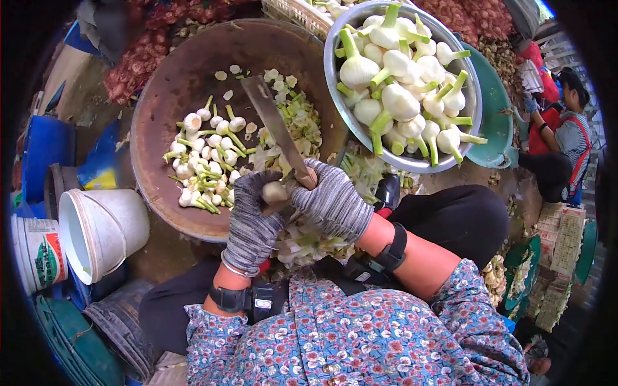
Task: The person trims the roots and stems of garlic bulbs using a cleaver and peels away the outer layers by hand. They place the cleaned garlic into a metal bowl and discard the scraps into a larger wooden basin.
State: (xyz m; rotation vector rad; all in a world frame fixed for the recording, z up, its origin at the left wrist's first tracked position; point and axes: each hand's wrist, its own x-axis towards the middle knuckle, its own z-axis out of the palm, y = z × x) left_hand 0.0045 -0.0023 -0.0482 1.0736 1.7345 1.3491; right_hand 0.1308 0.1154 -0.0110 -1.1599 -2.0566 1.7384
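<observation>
Both my hands wear grey knitted gloves and are close together over the near edge of a wide brown pan [167, 71]. My left hand [251, 222] is closed on a garlic bulb [275, 193], partly hidden by the fingers. My right hand [335, 201] is wrapped round the wooden handle of a knife [275, 122], whose broad blade points up and away over the pan. In the pan lie a pile of small garlic bulbs [215, 154] with green stems and, to the right, a heap of trimmings [302, 122].
A metal basin [476, 122] heaped with large garlic bulbs stands at the upper right, on a green tub [492, 106]. White buckets [106, 228] are at the left. Red net sacks [138, 67] lie behind. Another person [566, 135] sits at the far right.
</observation>
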